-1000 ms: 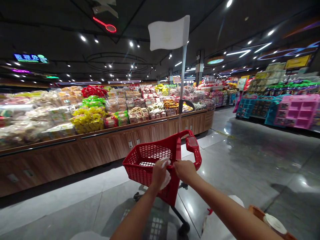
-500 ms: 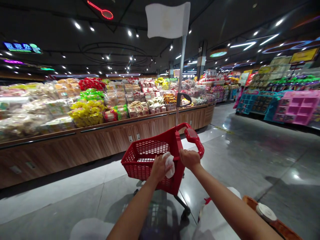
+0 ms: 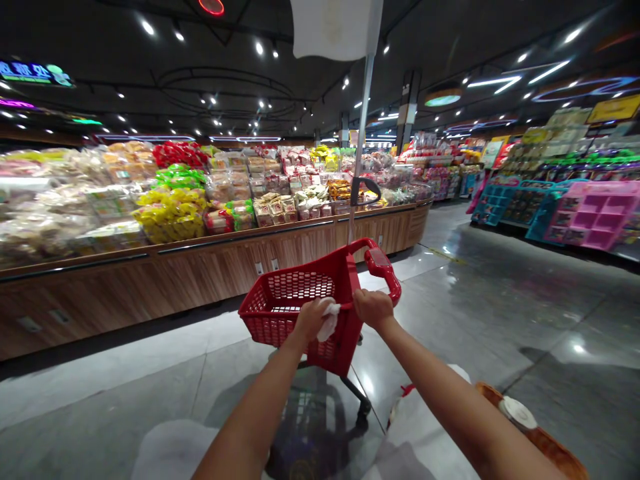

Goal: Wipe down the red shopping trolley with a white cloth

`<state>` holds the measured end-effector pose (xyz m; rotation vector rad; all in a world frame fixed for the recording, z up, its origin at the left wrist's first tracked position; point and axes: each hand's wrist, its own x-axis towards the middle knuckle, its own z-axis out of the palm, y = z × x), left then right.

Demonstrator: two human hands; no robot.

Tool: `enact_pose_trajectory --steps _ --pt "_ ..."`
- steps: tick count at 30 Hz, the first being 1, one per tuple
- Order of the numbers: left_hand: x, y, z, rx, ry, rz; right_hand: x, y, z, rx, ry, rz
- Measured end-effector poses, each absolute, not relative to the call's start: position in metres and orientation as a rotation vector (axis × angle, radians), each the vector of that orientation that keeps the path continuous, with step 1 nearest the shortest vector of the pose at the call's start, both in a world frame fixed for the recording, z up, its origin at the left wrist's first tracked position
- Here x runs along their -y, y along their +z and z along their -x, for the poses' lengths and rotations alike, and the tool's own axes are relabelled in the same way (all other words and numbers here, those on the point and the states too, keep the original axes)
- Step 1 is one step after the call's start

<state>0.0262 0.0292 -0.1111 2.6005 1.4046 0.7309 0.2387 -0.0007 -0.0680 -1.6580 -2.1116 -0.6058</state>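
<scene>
A small red plastic shopping cart (image 3: 280,313) stands on the shiny floor in front of me, tilted a little. My left hand (image 3: 309,320) is closed on a white crumpled cloth or tissue (image 3: 329,319) pressed against the cart's near rim. My right hand (image 3: 373,308) is closed on the cart's near edge, just below the red handle (image 3: 383,265). A thin pole (image 3: 359,147) rises from the cart and carries a white flag (image 3: 333,28) at the top.
A long wooden display counter (image 3: 200,267) piled with packaged snacks runs along the left. Pink and blue crates (image 3: 590,217) and more shelves line the right. Grey glossy floor (image 3: 500,300) stretches ahead between them. A brown bag with a lidded cup (image 3: 520,413) hangs at my right side.
The cart has rolled slightly forward and left, and the view tilted down a little. Both hands kept their hold; the left hand shifted the white cloth along the rim.
</scene>
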Motion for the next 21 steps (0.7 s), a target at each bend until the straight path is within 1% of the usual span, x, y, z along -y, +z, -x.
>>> enact_pose_trajectory --steps 3,5,7,10,12,14,16,21 --pt "-0.029 -0.117 0.019 -1.638 0.622 -2.575 -0.002 -0.071 -0.239 2.088 -0.642 1.633" --pt "-0.026 -0.118 0.029 -1.696 0.631 -2.565 -0.004 -0.073 -0.237 2.057 -0.659 1.631" --pt "-0.021 -0.115 0.014 -1.594 0.71 -2.587 -0.005 -0.075 -0.236 2.02 -0.67 1.633" --pt "-0.018 -0.108 -0.037 -1.357 0.832 -2.633 -0.005 -0.077 -0.236 2.009 -0.685 1.582" --pt "-0.018 -0.106 -0.068 -1.312 0.901 -2.63 -0.006 -0.079 -0.24 2.03 -0.705 1.524" --pt "-0.018 -0.107 -0.079 -1.306 0.928 -2.623 -0.007 -0.081 -0.247 2.068 -0.735 1.462" --pt "-0.018 -0.113 -0.063 -1.349 0.898 -2.628 -0.009 -0.083 -0.257 2.118 -0.759 1.397" --pt "-0.01 -0.134 0.033 -1.694 0.746 -2.602 -0.014 -0.084 -0.275 2.154 -0.753 1.384"
